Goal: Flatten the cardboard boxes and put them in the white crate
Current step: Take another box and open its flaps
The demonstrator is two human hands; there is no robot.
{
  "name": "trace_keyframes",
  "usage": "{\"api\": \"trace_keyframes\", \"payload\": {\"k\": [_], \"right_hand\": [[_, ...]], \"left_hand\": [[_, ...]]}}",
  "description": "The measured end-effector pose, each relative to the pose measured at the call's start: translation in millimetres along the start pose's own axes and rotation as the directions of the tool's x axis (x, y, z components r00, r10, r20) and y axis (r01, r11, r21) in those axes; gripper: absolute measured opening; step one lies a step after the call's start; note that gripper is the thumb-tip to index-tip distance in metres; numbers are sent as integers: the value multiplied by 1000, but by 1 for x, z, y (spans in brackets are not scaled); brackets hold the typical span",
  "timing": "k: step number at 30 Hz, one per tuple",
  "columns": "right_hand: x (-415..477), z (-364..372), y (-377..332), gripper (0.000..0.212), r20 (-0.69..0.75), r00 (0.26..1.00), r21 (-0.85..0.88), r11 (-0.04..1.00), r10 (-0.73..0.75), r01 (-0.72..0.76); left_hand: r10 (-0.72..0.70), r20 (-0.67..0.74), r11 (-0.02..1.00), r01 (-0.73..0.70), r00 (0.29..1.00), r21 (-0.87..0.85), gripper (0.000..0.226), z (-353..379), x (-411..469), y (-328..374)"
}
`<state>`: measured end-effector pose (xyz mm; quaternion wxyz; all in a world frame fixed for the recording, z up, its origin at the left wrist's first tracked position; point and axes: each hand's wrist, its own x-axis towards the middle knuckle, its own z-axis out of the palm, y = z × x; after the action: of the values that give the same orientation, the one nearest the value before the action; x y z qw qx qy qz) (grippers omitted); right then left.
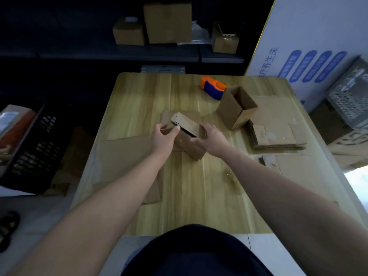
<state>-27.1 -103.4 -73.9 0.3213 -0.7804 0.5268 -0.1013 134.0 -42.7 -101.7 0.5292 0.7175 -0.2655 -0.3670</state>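
Just the head view to go on. The small box point(189, 136) is at the middle of the worktop point(139, 96), held between both hands, probably so it can be squashed flat. The left hand point(164, 136) has a pinching grip on the box's left edge. The right hand point(212, 140) curls its grip round the other side to brace it. The box's long axis runs diagonally, far-left to near-right, with the opened flap end pointing away. The white crate point(350, 96) sits off to the right, well apart.
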Motion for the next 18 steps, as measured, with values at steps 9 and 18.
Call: {"api": "trace_keyframes", "payload": {"k": [9, 18], "right_hand": [[5, -7, -22, 46, 12, 986, 158, 973, 166, -166], [-2, -16, -14, 44, -63, 967, 312, 926, 246, -215]], "left_hand": [[-99, 42, 995, 98, 994, 32, 57, -8, 8, 3], [-88, 76, 959, 64, 993, 277, 40, 2, 18, 24]]}}
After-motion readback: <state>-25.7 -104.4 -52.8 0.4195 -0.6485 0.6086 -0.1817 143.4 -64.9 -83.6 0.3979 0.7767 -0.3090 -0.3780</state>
